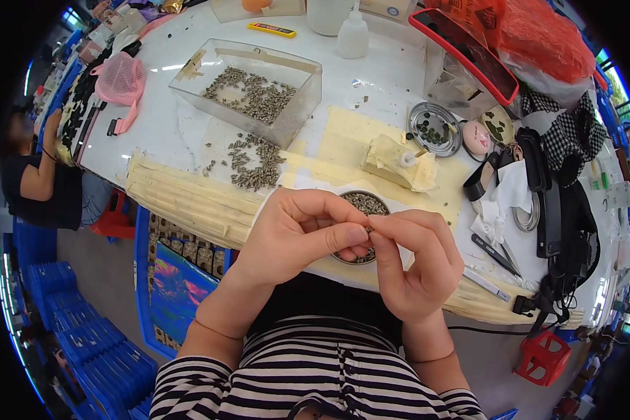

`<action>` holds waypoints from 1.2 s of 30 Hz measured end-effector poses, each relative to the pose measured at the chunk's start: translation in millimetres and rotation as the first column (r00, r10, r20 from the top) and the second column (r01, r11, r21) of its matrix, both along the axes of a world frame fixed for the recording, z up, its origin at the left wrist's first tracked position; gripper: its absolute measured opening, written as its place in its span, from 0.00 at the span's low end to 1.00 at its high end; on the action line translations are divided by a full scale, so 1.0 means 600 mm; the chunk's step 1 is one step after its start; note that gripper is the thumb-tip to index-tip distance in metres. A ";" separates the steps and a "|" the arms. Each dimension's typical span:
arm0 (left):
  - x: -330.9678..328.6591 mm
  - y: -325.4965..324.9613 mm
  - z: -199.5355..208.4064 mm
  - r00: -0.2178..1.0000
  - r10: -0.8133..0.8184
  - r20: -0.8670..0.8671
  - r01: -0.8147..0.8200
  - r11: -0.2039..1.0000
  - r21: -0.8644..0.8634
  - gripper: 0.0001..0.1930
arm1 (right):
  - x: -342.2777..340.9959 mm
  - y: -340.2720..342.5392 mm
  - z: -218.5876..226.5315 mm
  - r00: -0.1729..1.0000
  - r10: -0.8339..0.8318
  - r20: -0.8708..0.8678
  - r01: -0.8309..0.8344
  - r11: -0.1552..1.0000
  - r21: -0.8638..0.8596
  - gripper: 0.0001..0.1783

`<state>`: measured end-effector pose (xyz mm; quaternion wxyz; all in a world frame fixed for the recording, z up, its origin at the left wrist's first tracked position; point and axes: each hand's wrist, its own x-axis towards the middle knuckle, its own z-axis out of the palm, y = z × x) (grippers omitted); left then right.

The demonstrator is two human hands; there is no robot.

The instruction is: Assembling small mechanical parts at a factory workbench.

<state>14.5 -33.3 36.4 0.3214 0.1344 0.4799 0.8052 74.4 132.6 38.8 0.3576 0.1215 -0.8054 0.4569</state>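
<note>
Both hands meet above a round dish [357, 199] full of small grey-brown metal pieces, close to the table's front edge. My left hand [297, 227] is closed in a pinch, thumb against fingertips. Facing it, my right hand [418, 262] pinches with thumb and forefinger at the same spot. A tiny piece seems to sit between the fingertips, too small and covered to name. Beyond the left hand lies a loose pile of similar metal pieces [255, 164]. A clear plastic box [196, 91] behind it holds more of them.
A tape-wrapped block [392, 164] stands beyond the right hand. To the right lie a round tin with dark green pieces [434, 131], tweezers [495, 253] and a red-cased phone [465, 54]. At the back stands a white squeeze bottle [353, 35]. Another person [38, 175] sits far left.
</note>
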 end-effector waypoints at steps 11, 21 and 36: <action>-0.003 0.003 -0.003 0.999 0.033 0.010 -0.033 0.997 0.066 0.08 | 0.002 0.002 -0.003 1.000 0.013 0.015 -0.014 1.000 0.007 0.13; 0.017 0.022 0.003 0.865 0.349 -0.360 -0.383 0.923 -0.025 0.08 | 0.002 -0.003 -0.004 0.999 -0.032 0.013 0.031 0.999 0.042 0.15; 0.009 0.019 0.009 0.328 0.193 -0.925 -0.589 0.807 -0.040 0.10 | 0.002 -0.001 -0.004 0.999 -0.012 0.046 0.011 1.000 0.017 0.17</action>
